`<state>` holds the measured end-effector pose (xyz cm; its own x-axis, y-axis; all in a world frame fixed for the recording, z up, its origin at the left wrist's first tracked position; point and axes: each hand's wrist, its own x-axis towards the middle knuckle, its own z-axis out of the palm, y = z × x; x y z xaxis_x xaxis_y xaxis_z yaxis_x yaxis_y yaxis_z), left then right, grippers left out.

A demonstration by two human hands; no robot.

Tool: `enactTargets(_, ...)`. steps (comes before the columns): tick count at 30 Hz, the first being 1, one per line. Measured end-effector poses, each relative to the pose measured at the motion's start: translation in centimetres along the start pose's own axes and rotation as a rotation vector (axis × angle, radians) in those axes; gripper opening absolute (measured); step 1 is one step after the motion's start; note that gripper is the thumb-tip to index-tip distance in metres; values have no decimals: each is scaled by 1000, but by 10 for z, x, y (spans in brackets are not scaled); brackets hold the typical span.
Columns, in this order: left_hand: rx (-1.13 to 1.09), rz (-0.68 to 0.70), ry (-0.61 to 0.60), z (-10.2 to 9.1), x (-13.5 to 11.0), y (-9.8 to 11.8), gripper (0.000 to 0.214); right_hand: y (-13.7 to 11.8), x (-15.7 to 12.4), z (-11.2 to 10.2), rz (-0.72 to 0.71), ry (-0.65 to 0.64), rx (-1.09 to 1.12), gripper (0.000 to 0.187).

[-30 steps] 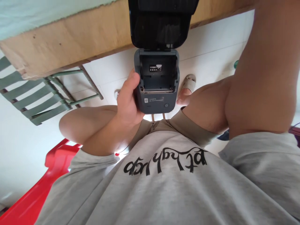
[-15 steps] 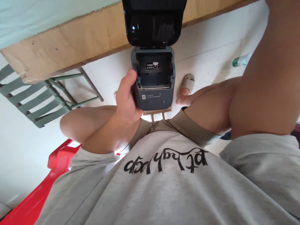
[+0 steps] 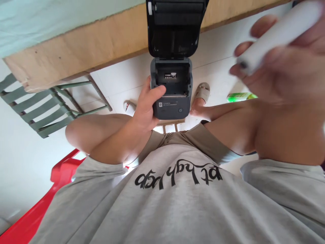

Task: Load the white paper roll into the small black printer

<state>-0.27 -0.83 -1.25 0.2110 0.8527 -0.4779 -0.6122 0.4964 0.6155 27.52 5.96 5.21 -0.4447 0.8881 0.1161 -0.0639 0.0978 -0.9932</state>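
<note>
Tiled floor (image 3: 114,79) below, dark device (image 3: 170,114) open

Before the desk (image 3: 101,42), the left hand (image 3: 146,109) grips the device, its lid (image 3: 174,42) raised, compartment (image 3: 174,87) unfilled. The right hand (image 3: 291,71), blurred, grips a white cylinder (image 3: 281,34). Opening looks complete; the cylinder is well outside.

Dark-grey boxy plastic device (image 3: 175,88) at upper centre, in left hand (image 3: 145,110); white cylinder (image 3: 280,36) at upper right, in right hand (image 3: 291,69). Green strap-seat stool (image 3: 38,105) at mid-left, just below tan wooden table edge (image 3: 101,44); red plastic chair (image 3: 38,207) at lower left.
</note>
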Motion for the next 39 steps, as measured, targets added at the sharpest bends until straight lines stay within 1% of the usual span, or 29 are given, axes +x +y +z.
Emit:
enactTargets(1,10,13,-1,0,1,-3,56,9,0,7,-69,-49,-13,62)
enactTargets(2,19,27,-4,0,2,-5,54,17,0,15,-132,-44,-76,71)
enactTargets(3,31,42,-10,0,3,-8,53,23,-1,23,-216,-44,-185,79)
enactTargets(4,48,56,-17,1,4,-10,53,28,-1,29,-296,-33,-294,83)
enactTargets(5,71,67,-24,2,4,-13,55,31,-2,35,-360,-8,-399,81)
enactTargets(6,97,78,-28,2,5,-16,57,32,-4,39,-405,14,-494,75)
enactTargets(7,122,90,-29,2,6,-18,60,32,-5,43,-427,47,-582,64)
enactTargets(9,165,90,-38,0,9,-23,63,30,-9,49,-413,105,-780,40)
enactTargets(11,188,70,-46,-1,10,-25,65,28,-11,53,-368,105,-969,26)
enactTargets(12,194,59,-53,-2,11,-26,65,27,-12,55,-348,94,-1027,22)
enactTargets(15,204,56,-82,-2,12,-26,67,30,-12,59,-328,68,-1109,16)
enactTargets(18,217,77,-107,1,12,-26,71,36,-11,61,-369,63,-1196,10)
enactTargets(20,225,76,-109,3,11,-25,70,40,-9,62,-385,59,-1223,8)
enactTargets(22,212,64,-91,4,10,-23,67,41,-7,63,-398,48,-1222,18)
enactTargets(24,171,37,-71,5,9,-22,60,41,-5,65,-455,75,-1228,26)
enactTargets(27,93,-14,-49,6,9,-20,47,36,-3,72,-539,124,-1225,25)
enactTargets(28,76,-30,-44,6,9,-19,46,34,-3,75,-560,117,-1209,23)
enactTargets(30,54,-38,-27,5,9,-19,48,30,-4,79,-614,28,-1144,19)
enactTargets(33,71,-11,-31,3,6,-17,52,23,-5,75,-678,-185,-1050,21)
enactTargets(34,84,-5,-39,2,5,-17,54,20,-5,70,-671,-214,-1017,23)
enactTargets(35,101,-2,-55,1,4,-16,57,17,-4,64,-653,-211,-988,24)
enactTargets(36,119,0,-74,0,4,-16,62,14,-4,58,-637,-159,-966,23)
enactTargets(37,138,2,-94,-1,3,-15,67,10,-3,52,-611,-70,-955,23)
enactTargets(38,160,7,-115,-2,4,-15,73,6,-3,47,-558,40,-956,23)
enactTargets(39,184,15,-137,-3,4,-15,78,2,-3,43,-476,143,-959,23)
